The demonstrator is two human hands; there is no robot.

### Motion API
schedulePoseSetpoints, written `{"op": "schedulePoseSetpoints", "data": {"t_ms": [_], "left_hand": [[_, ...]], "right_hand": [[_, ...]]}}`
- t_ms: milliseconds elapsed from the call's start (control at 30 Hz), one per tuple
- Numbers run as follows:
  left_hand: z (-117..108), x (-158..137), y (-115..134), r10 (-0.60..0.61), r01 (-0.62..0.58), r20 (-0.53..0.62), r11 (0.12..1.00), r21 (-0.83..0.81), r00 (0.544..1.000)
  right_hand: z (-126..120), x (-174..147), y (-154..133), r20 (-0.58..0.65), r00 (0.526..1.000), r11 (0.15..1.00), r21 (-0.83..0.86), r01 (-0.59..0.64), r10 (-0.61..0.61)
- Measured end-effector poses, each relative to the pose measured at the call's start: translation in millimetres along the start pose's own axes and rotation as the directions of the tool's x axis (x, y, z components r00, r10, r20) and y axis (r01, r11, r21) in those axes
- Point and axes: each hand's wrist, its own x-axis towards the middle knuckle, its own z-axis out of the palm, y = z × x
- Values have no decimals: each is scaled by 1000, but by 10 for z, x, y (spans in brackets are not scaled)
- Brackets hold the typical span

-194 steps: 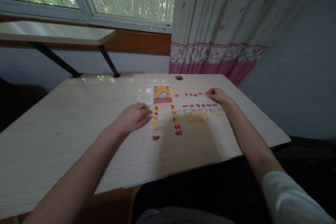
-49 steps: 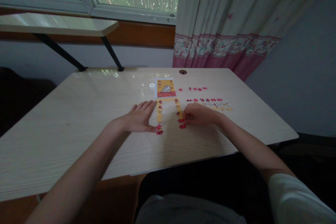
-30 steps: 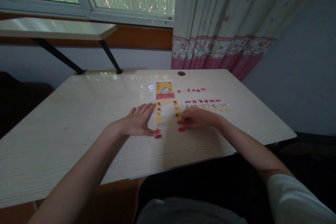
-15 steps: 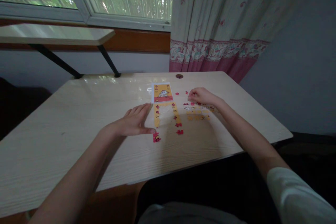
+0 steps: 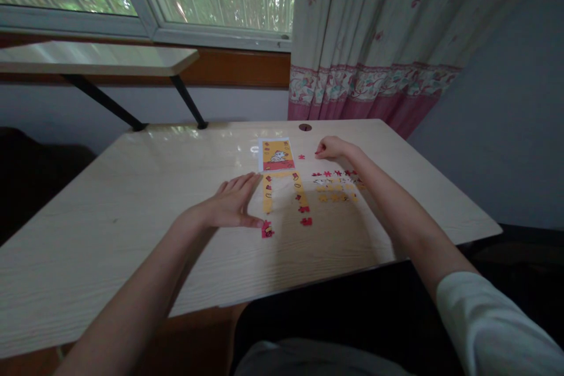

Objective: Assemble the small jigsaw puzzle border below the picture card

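Observation:
My left hand (image 5: 230, 202) lies with fingers spread along the left side of a partly joined jigsaw frame (image 5: 267, 202). Its thumb tip is at a red corner section (image 5: 267, 230), and its fingertips reach the frame's upper left corner. Right of the reference picture, my right hand (image 5: 335, 147) pinches a small red puzzle piece (image 5: 318, 154), mostly covered by the fingers. One loose red piece (image 5: 302, 157) lies between that hand and the picture card (image 5: 277, 155), which shows a white animal on yellow and red.
Rows of loose red, white and yellow pieces (image 5: 337, 187) lie under my right forearm. A round cable hole (image 5: 305, 127) is near the table's back edge. A raised shelf (image 5: 101, 59) stands at the back left, and a curtain (image 5: 374, 59) hangs behind.
My right hand has closed on the red piece near its fingertips and shifted slightly away from the rows. My left hand stays beside the frame. The view has turned slightly left.

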Motion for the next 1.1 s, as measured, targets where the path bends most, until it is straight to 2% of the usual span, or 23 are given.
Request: {"op": "schedulePoseSetpoints", "data": {"t_ms": [267, 400, 500, 700, 900, 1000, 1100], "left_hand": [[11, 8, 25, 4, -5, -20, 1000, -23, 1000], [12, 9, 14, 3, -4, -19, 1000, -21, 1000], [21, 11, 5, 11, -11, -19, 1000, -12, 1000], [6, 6, 29, -3, 3, -5, 1000, 1, 1000], [-51, 7, 34, 6, -6, -52, 1000, -7, 999], [-76, 22, 39, 47, -51, -130, 998, -30, 990], [-123, 29, 97, 112, -148, -274, 982, -114, 955]], "right_hand": [[-29, 12, 0, -22, 999, 995, 95, 35, -33], [-15, 60, 53, 102, 995, 986, 169, -8, -9], [2, 86, 88, 120, 993, 980, 197, -3, -21], [27, 42, 42, 28, 999, 954, 299, 11, -20], [73, -70, -40, -48, 997, 873, 480, 81, -66], [85, -184, -140, -100, 992, 831, 543, 121, -80], [122, -377, -350, -171, 968, 748, 615, 251, -184]]}}
